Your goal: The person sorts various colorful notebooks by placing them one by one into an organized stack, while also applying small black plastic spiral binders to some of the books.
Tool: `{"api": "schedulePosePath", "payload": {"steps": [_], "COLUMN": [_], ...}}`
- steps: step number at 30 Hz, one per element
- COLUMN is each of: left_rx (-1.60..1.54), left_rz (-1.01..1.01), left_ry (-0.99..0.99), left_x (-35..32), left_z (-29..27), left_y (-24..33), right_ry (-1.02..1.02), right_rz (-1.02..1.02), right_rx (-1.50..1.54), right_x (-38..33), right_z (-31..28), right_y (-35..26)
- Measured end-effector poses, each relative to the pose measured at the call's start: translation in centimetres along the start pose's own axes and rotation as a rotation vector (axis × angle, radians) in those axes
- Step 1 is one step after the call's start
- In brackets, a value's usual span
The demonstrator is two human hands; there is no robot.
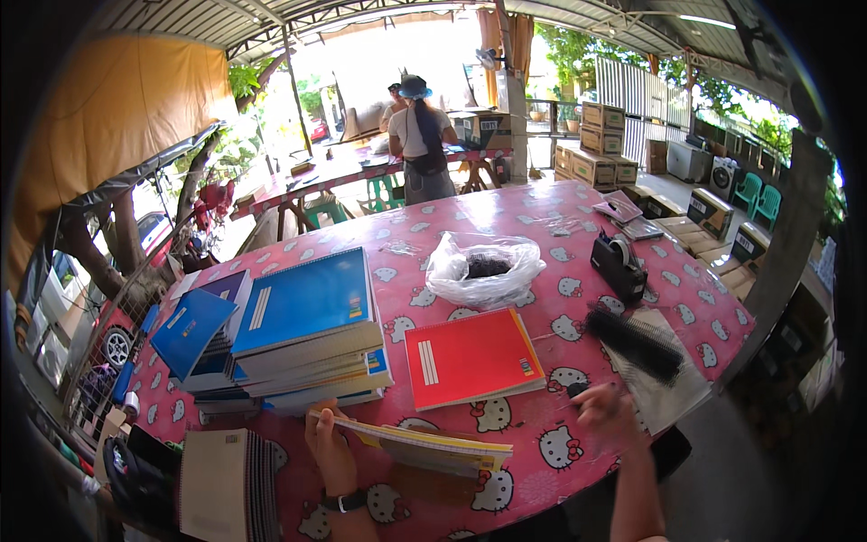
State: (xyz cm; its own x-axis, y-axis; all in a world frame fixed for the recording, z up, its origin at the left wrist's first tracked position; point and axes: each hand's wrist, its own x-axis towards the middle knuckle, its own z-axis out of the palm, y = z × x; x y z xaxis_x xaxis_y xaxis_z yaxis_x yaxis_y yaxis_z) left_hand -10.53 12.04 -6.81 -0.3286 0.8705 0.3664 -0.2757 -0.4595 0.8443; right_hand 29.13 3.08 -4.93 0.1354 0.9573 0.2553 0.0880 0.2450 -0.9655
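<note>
Item in hand: a yellow-edged notebook (420, 443), lower centre of the frame, tilted with its long edge toward the viewer. Left grip (330, 444) clasps its left end, fingers over the upper edge; a dark band circles the wrist. Whether the lower edge touches the worktop (533, 488) cannot be told.

Handling (judged): light, a bendable block of paper; covers probably smooth and a little slippery, loose pages liable to fan. Best hold: thumb and fingers flat across the full thickness, near the edge, a second hold at the far end against sagging.

Right grip (607, 411), right of centre: blurred, fingers curled beside a small dark object; cannot tell whether it is held.

Nearby: red notebook (474, 357), flat, rectangular, glossy-looking. Left of it, blue notebook stack (302, 303), thick, with ridged edges. Lower left, grey-beige notebooks (217, 483) in an overlapping row.

Right: black coil bundle (635, 343), springy-looking, bristly outline, on a pale sheet (668, 393). Upper centre: crumpled translucent bag (483, 287) with dark contents; right of it, hard black tape dispenser (619, 266). Worktop cover: pink, shiny, cat-patterned.
</note>
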Motion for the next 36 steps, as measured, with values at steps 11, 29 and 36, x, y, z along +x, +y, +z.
{"api": "schedulePosePath", "payload": {"steps": [11, 29, 36], "left_rx": [0.199, 1.147, 1.158], "left_rz": [-0.052, 0.677, 0.658], "left_ry": [0.017, -0.537, -0.509], "left_x": [-0.5, -8.7, -8.7], "left_z": [2.0, 14.4, 15.3], "left_y": [2.4, 2.4, 1.9], "right_ry": [-0.065, 0.136, 0.089], "right_rz": [-0.142, 0.004, -0.081], "right_rx": [0.036, 0.154, 0.153], "right_x": [-1.9, -1.6, -1.5], "right_z": [9.9, 2.7, 1.9], "right_y": [-0.7, -0.7, -1.9]}}
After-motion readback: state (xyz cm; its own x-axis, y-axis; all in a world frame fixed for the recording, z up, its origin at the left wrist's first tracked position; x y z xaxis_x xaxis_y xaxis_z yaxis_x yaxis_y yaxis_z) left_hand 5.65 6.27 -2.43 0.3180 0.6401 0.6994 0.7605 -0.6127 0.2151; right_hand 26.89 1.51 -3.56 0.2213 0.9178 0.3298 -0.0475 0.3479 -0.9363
